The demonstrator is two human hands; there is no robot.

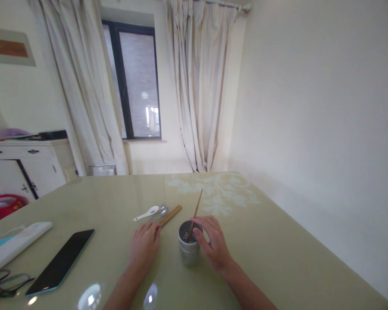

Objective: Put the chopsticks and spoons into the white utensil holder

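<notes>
Nearest the lens, on my left, I note dark-rimmed spectacles [4, 284] and a black slab phone with a teal edge [61, 261] lying flat on the glossy pale-green table [278, 241], with a white flat case [16, 241] just beyond them. Both forearms enter from the bottom edge. My left hand [144, 247] rests palm down on the table, fingers relaxed and gripping nothing, its fingertips touching the near end of a bundle of brown wooden chopsticks [170, 215] that lies flat. My right hand [213, 243] wraps the right side of a small perforated grey metal cylinder holder [189, 248], which stands upright between the two hands; thumb and forefinger appear to pinch the rim, so I record it as closed on the holder. One brown wooden chopstick [195, 213] stands tilted inside it, top leaning away to the right. I judge the step in hand to be loading cutlery into the holder, one piece in. The next move, in my assessment, calls for the left hand to lift a chopstick from the bundle while the right steadies the holder. Further off lie a white ceramic spoon [146, 213] and a metal spoon [161, 210], beside the bundle. Beyond the table: cream curtains [197, 86], a dark-framed window [136, 82], a white cabinet [26, 165].
</notes>
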